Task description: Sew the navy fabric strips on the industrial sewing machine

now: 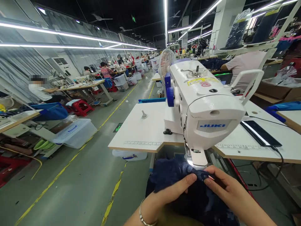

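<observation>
Dark blue patterned fabric (166,172) is bunched at the needle area of a white JUKI sewing machine (211,106) and hangs down toward my lap. My left hand (175,190) is closed on the fabric, its thumb on top and most of its fingers hidden underneath. On the other side my right hand (223,185) pinches the fabric's edge between thumb and fingers, just in front of the machine's lit work plate (198,158). A small shiny reddish sliver (211,177) shows at the right fingertips; I cannot make out what it is.
The white machine table (138,125) has printed rulers along its front edge. A phone (261,133) with a cable lies to the right. Behind the machine stands a fan (167,59). Lidded plastic bins (75,131) line the left aisle, and other people sit at machines.
</observation>
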Motion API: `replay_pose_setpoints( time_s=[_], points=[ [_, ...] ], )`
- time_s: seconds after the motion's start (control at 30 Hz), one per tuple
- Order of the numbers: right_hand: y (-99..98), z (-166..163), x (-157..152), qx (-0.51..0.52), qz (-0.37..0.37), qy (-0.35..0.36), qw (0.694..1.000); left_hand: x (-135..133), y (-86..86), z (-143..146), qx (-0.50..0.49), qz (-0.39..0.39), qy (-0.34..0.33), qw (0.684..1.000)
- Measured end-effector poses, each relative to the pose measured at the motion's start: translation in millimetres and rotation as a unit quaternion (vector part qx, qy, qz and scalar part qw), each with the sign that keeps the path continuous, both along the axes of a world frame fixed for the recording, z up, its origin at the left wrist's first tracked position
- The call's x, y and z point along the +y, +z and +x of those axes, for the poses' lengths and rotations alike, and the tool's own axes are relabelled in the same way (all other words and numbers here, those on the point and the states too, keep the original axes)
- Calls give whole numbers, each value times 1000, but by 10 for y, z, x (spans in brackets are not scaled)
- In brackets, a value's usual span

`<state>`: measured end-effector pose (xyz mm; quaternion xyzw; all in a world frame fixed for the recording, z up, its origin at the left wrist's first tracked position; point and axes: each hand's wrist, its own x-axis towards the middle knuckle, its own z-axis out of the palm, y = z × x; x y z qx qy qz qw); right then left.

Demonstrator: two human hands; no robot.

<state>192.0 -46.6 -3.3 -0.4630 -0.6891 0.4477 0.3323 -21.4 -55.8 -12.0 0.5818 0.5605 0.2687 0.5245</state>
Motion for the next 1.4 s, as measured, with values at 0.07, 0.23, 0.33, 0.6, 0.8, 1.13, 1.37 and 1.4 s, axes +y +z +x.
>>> replay_pose_setpoints(
  time_s=[0.07, 0.23, 0.33, 0.6, 0.8, 1.13, 1.37, 1.4],
  points=[
    [47, 33, 14, -12, -17, 1, 1000, 19, -45, -24, 28, -3, 26, 999],
    [136, 54, 50, -43, -23, 19, 999, 51, -62, -34, -20, -11, 25, 999],
    [133, -16, 68, -49, 2, 64, 997, 49, 55, 5, -35, -1, -4, 999],
    [43, -42, 174, -104, 55, 40, 992, 187, 220, 81, -139, -10, -43, 989],
    [-5, 34, 410, -113, 235, 67, 963, 339, 10, 92, -254, -60, 16, 965],
    [112, 42, 525, -210, 304, 45, 928, 458, 136, 319, -342, -114, 149, 921],
    [134, -5, 571, -311, 473, 19, 824, 466, 17, 222, -314, -52, 48, 947],
    [127, -22, 570, -319, 498, 5, 807, 460, 19, 209, -308, -42, 33, 950]
  ],
)
